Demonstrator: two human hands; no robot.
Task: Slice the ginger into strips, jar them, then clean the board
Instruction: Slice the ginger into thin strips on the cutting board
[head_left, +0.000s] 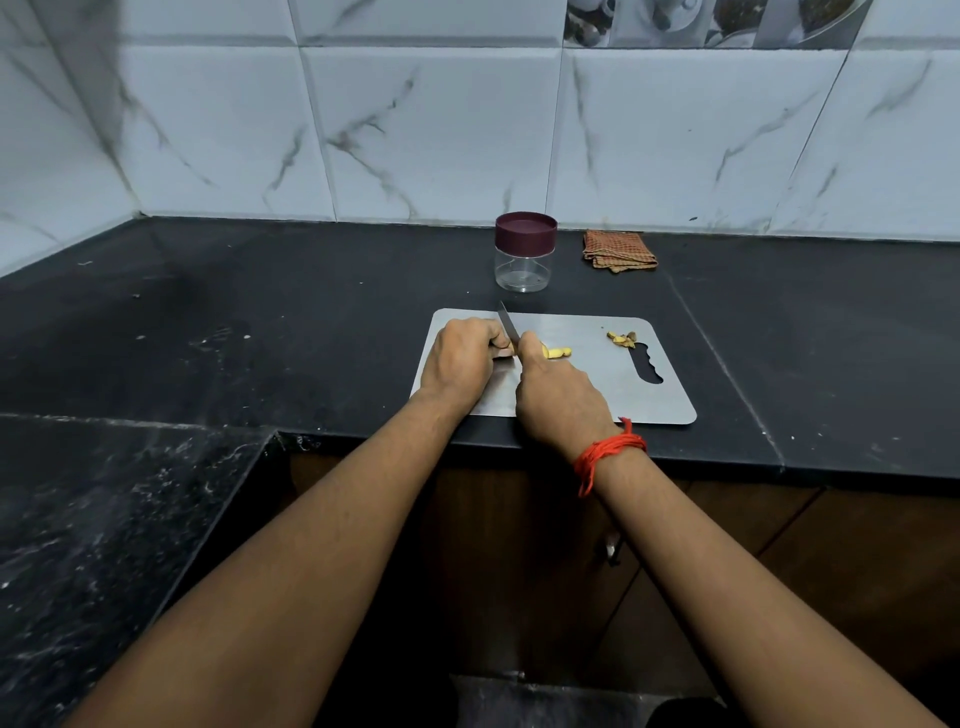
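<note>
Red thread (608, 452) at wrist; right hand (558, 400) wrapped round knife (508, 325). Left hand (462, 358) just beside it, fingers curled onto ginger (558, 353) on board (597, 387). Risk: knuckles sit against blade; if the small piece rolls, edge cuts them. Jar (524, 252) beyond, lid on.

Handle of the knife (506, 325) is hidden inside the right hand (558, 400); only the blade tip shows beyond the fingers (530, 345). The ginger (558, 353) is mostly covered by the left hand (462, 358) and the right, one yellow end showing just right of the fingers. Scraps (622, 339) well right of the fingers: too small to tell peel from pieces. Forearms cut off at the bottom edge.
</note>
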